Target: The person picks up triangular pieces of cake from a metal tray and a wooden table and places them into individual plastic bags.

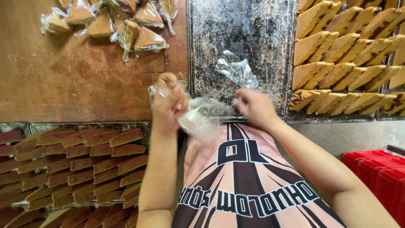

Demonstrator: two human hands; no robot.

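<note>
Dark empty tray (240,25) sits just beyond both hands; yellow cake wedges (346,55) lie right of them. Left hand (168,103) is fisted on a stack of clear plastic bags (202,116). Right hand (253,105) pinches one bag; best peeled singly, the stack held firm.

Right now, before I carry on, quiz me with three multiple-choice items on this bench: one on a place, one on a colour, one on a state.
1. Where do the wrapped cake wedges lie?
A. top left on the brown table
B. in the red crates
C. on the dark tray

2. What colour are the crates at lower right?
A. blue
B. red
C. green

3. The clear plastic bag is:
A. lying untouched
B. held by both hands
C. sealed round a cake

Key: 1 A, the pile sits on the table; 2 B, plainly red; 3 B, left hand and right hand grip it.
</note>
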